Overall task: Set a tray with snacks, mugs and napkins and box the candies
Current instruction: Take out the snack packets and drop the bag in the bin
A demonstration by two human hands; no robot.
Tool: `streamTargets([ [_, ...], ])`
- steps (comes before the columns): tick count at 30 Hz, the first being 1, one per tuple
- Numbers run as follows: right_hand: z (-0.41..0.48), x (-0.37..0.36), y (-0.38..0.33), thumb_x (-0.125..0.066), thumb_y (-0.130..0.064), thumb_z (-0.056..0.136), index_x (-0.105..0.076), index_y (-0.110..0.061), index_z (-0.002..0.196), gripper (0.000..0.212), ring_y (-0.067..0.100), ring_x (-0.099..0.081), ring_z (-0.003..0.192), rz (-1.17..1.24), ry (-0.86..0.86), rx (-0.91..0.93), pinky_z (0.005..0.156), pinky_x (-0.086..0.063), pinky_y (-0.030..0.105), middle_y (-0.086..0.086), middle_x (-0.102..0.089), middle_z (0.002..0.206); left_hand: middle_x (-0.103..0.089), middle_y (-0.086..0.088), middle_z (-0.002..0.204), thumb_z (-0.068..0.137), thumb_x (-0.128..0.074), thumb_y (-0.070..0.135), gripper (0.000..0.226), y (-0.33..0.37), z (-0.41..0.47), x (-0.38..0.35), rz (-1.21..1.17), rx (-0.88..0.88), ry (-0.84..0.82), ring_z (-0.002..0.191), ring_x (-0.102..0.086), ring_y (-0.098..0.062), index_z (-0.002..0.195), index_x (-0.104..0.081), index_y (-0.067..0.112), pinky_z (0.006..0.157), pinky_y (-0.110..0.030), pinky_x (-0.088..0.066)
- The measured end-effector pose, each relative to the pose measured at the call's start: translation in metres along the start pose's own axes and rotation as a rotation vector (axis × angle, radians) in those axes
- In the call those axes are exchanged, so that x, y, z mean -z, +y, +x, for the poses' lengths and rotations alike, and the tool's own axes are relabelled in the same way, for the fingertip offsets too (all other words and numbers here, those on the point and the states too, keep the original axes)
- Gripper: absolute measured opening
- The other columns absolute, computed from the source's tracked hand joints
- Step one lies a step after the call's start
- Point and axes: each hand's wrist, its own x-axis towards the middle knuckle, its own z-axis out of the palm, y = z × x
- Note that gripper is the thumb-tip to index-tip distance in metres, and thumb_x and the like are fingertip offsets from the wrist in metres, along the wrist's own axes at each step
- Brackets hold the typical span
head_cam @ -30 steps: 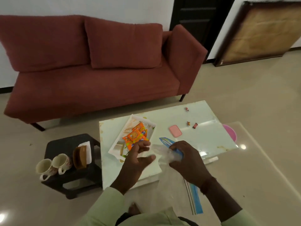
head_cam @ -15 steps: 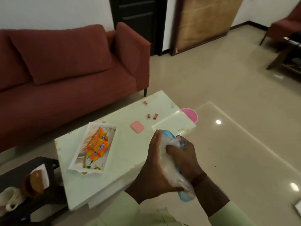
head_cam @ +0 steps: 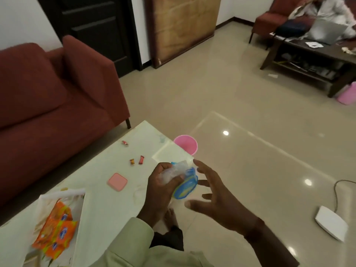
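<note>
- Now the zip bag (head_cam: pixel 178 170), clear crinkled film with a blue strip, sits balled in the gripping left hand (head_cam: pixel 160 189) above the table's (head_cam: pixel 107 205) near edge, and the strip curls toward the right hand (head_cam: pixel 217 201).
- That hand hangs just beside it, fingers spread, holding nothing.
- Three small wrapped candies (head_cam: pixel 136 161) and a flat pink rounded-square box (head_cam: pixel 117 182) lie on the glossy white top.
- Orange snack packets (head_cam: pixel 55 232) lie in the white tray (head_cam: pixel 43 197).

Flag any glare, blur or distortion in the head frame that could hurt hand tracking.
Head view: bright glare spots on the glossy floor, none on the hands; right hand motion-smeared, worst at the fingers; left hand and the crumpled bag it grips sharper; snack packets soft near the lower-left corner; wide-angle lens skews verticals on the door.
</note>
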Motion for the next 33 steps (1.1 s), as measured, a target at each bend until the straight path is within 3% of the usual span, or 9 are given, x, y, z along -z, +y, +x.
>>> streamTargets([
  [5, 0.072, 0.047, 0.001, -0.082, -0.038, 0.076, -0.044, -0.054, 0.138, 0.074, -0.001, -0.048, 0.128, -0.038, 0.058, 0.064, 0.094, -0.054, 0.026, -0.029, -0.041, 0.14, -0.073, -0.008, 0.089, 0.077, -0.073, 0.023, 0.02, 0.024, 0.087, -0.039, 0.008, 0.0, -0.152, 0.089, -0.07, -0.026, 0.095, -0.068, 0.012, 0.078, -0.034, -0.059],
  [9, 0.138, 0.081, 0.007, -0.081, -0.018, 0.077, -0.068, -0.042, 0.111, 0.044, 0.006, -0.062, 0.107, -0.113, 0.331, 0.053, 0.088, -0.053, 0.027, -0.021, -0.066, 0.115, -0.071, -0.005, 0.087, 0.083, -0.074, 0.011, 0.015, 0.037, 0.15, -0.07, 0.082, 0.016, -0.276, 0.086, -0.069, -0.021, 0.096, -0.067, 0.009, 0.073, -0.017, -0.055],
  [13, 0.188, 0.123, 0.021, -0.079, -0.002, 0.076, -0.078, -0.028, 0.088, 0.028, 0.016, -0.071, 0.089, 0.058, 0.389, -0.103, 0.073, -0.059, 0.033, -0.01, -0.074, 0.101, -0.068, -0.013, 0.119, 0.086, -0.061, 0.017, 0.041, 0.031, 0.21, -0.082, -0.151, 0.228, -0.519, 0.11, -0.065, -0.028, 0.126, -0.059, 0.01, 0.091, -0.038, -0.052],
  [15, 0.218, 0.149, 0.028, -0.077, 0.002, 0.078, -0.08, -0.023, 0.086, 0.026, 0.025, -0.072, 0.082, 0.185, 0.384, -0.204, 0.068, -0.061, 0.034, -0.003, -0.076, 0.099, -0.066, -0.009, 0.125, 0.09, -0.057, 0.017, 0.044, 0.019, 0.241, -0.093, -0.216, 0.312, -0.569, 0.114, -0.064, -0.027, 0.134, -0.056, 0.017, 0.088, -0.04, -0.054],
  [18, 0.263, 0.187, 0.048, -0.073, 0.003, 0.082, -0.08, -0.017, 0.091, 0.023, 0.025, -0.072, 0.084, 0.18, 0.341, -0.275, 0.072, -0.063, 0.039, -0.002, -0.076, 0.098, -0.074, -0.001, 0.109, 0.089, -0.068, 0.015, 0.039, -0.002, 0.286, -0.119, -0.078, 0.304, -0.465, 0.099, -0.071, -0.017, 0.127, -0.064, 0.02, 0.078, -0.031, -0.057],
  [23, 0.354, 0.225, 0.1, -0.063, 0.005, 0.089, -0.073, -0.011, 0.097, 0.021, 0.024, -0.069, 0.09, 0.184, 0.276, -0.346, 0.071, -0.062, 0.03, 0.001, -0.07, 0.105, -0.075, 0.005, 0.081, 0.074, -0.081, 0.016, 0.021, -0.04, 0.366, -0.171, 0.142, 0.328, -0.2, 0.074, -0.069, -0.011, 0.086, -0.074, 0.031, 0.063, -0.026, -0.057],
  [27, 0.435, 0.236, 0.152, -0.055, 0.005, 0.092, -0.059, -0.019, 0.106, 0.028, 0.025, -0.066, 0.089, 0.135, 0.277, -0.369, 0.067, -0.061, 0.028, 0.0, -0.064, 0.106, -0.073, 0.009, 0.091, 0.086, -0.07, 0.016, 0.017, -0.085, 0.431, -0.205, 0.224, 0.414, -0.063, 0.088, -0.068, -0.009, 0.095, -0.068, 0.03, 0.075, -0.026, -0.059],
  [30, 0.489, 0.229, 0.202, -0.059, -0.002, 0.092, -0.044, -0.029, 0.123, 0.043, 0.023, -0.067, 0.094, 0.043, 0.252, -0.412, 0.08, -0.061, 0.041, -0.009, -0.061, 0.104, -0.064, 0.016, 0.096, 0.097, -0.056, 0.016, 0.013, -0.137, 0.472, -0.224, 0.286, 0.449, 0.029, 0.088, -0.059, 0.003, 0.106, -0.062, 0.024, 0.069, -0.002, -0.049],
  [33, 0.543, 0.216, 0.263, -0.067, -0.006, 0.086, -0.052, -0.024, 0.112, 0.035, 0.026, -0.067, 0.094, 0.002, 0.264, -0.513, 0.084, -0.059, 0.047, -0.005, -0.063, 0.104, -0.055, 0.019, 0.088, 0.098, -0.05, 0.005, 0.019, -0.203, 0.51, -0.235, 0.327, 0.495, 0.146, 0.078, -0.054, -0.001, 0.104, -0.059, 0.02, 0.063, 0.01, -0.036],
])
